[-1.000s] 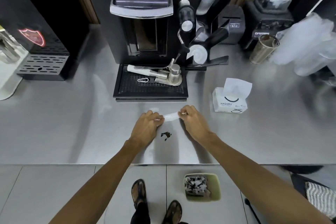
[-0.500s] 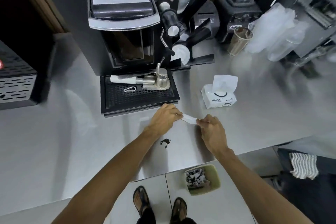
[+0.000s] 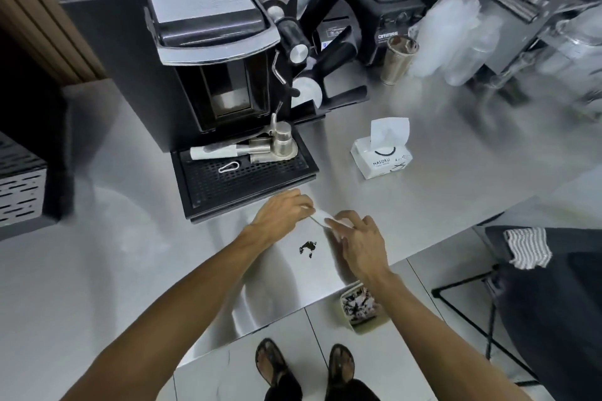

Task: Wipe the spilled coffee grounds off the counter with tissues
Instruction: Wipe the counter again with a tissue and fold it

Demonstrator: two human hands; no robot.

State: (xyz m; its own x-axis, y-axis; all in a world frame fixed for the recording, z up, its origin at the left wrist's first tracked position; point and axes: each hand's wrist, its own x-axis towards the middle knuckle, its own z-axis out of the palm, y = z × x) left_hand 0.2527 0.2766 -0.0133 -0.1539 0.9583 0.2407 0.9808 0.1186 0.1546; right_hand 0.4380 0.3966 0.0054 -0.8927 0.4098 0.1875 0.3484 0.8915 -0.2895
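While the grounds (image 3: 308,249) lie untouched as a small dark clump on the counter (image 3: 130,238), both hands hold one tissue (image 3: 321,216) between them just beyond the spill. The left hand (image 3: 283,215) pinches the tissue's left end with curled fingers. The right hand (image 3: 361,241) grips the other end between thumb and fingers, so neither hand is free. The tissue's long axis runs across the body, left to right, with its right end tilted a little toward the person. Whether it touches the steel or hangs just above it cannot be told. The grounds sit on the near side of that strip, toward the person's body, in the gap between the two wrists and apart from both. Neither hand is clearly the nearer one. Judging from this, the wipe has not begun, and the coming move likely calls for lowering the tissue and drawing it back toward the counter's front edge, over the clump. A bin (image 3: 358,306) stands on the floor below that edge, under the right forearm, and the tissue pack (image 3: 381,156) rests well beyond the hands to the right.
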